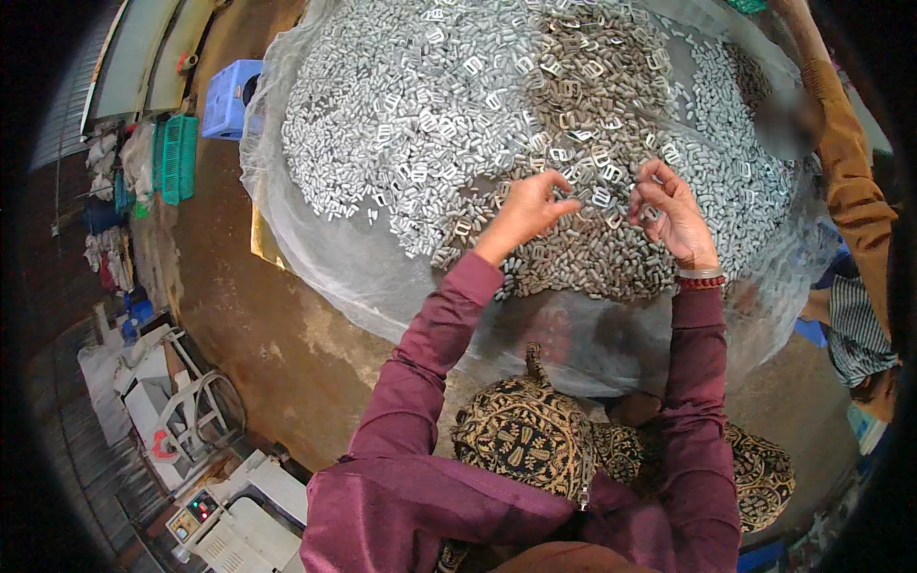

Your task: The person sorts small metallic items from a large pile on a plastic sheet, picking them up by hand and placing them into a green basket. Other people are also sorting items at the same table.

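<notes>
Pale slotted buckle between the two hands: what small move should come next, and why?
Probably a short rightward reach of the left hand to pinch that buckle. It appears to lie on the brownish pieces, just beyond the left thumb, and the thumb and forefinger are parted. Whether the right hand holds anything small is unclear.

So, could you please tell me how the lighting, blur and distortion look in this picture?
Head view: glare whitens the pale pieces, while the brown pieces look duller; head view: the left hand and right hand are fairly clear, but the co-worker's head is a smooth blur; head view: fisheye distortion toward the rim, with black corners.
</notes>
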`<control>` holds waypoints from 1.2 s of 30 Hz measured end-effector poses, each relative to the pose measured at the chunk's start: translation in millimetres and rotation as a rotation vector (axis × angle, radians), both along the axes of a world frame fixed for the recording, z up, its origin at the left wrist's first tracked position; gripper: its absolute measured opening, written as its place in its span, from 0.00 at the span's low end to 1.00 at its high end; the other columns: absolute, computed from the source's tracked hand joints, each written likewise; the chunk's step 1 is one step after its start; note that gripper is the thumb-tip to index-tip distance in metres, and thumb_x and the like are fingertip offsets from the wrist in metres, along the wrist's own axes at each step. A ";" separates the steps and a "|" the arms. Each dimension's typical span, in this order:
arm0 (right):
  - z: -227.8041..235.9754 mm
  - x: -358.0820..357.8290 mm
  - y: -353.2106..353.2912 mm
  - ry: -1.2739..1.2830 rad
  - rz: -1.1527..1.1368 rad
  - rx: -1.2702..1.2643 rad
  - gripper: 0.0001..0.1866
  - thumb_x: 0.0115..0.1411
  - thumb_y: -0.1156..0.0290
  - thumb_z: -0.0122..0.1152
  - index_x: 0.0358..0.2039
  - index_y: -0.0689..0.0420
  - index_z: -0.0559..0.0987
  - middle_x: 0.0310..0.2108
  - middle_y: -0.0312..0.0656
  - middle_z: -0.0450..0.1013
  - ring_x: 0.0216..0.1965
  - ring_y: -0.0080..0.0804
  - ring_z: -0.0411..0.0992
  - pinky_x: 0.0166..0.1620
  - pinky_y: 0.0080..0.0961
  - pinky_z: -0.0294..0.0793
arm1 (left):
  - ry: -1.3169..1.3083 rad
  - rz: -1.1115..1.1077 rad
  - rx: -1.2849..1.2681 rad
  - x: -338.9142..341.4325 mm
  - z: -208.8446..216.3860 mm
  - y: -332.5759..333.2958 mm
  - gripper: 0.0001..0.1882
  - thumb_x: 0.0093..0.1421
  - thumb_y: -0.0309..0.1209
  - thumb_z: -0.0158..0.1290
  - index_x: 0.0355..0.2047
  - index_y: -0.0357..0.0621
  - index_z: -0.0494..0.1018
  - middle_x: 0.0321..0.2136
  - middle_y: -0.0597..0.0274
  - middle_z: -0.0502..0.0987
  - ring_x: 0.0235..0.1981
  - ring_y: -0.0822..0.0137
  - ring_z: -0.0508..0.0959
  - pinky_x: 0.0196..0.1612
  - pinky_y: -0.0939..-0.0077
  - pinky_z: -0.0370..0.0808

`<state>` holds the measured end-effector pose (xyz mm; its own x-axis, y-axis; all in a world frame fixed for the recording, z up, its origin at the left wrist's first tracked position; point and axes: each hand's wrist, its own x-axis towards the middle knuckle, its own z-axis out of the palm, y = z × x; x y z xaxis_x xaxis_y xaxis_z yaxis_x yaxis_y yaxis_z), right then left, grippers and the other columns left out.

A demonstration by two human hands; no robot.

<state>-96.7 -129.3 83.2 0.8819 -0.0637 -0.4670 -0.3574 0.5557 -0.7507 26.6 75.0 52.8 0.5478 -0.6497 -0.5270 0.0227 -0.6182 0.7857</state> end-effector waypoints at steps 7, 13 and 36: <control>-11.6 8.2 13.8 0.174 0.173 -0.677 0.12 0.53 0.68 0.64 0.38 0.55 0.79 0.28 0.39 0.75 0.25 0.26 0.72 0.25 0.22 0.68 | 0.137 0.025 -0.219 12.8 7.5 -1.2 0.11 0.62 0.37 0.51 0.31 0.40 0.71 0.18 0.65 0.73 0.16 0.78 0.70 0.20 0.82 0.67; -52.4 5.8 29.7 0.001 0.263 -1.467 0.19 0.47 0.64 0.68 0.39 0.56 0.77 0.26 0.53 0.75 0.32 0.52 0.74 0.35 0.39 0.72 | 0.757 0.171 -0.805 25.2 35.1 8.4 0.04 0.58 0.28 0.46 0.33 0.43 0.65 0.28 0.59 0.71 0.24 0.72 0.74 0.11 0.83 0.64; -20.2 -3.3 -17.0 -0.486 -0.016 0.483 0.17 0.54 0.61 0.59 0.31 0.60 0.65 0.26 0.46 0.66 0.17 0.28 0.64 0.18 0.20 0.68 | 0.787 0.093 -0.725 17.2 33.0 4.7 0.07 0.52 0.26 0.50 0.30 0.42 0.65 0.32 0.57 0.71 0.26 0.65 0.76 0.12 0.83 0.65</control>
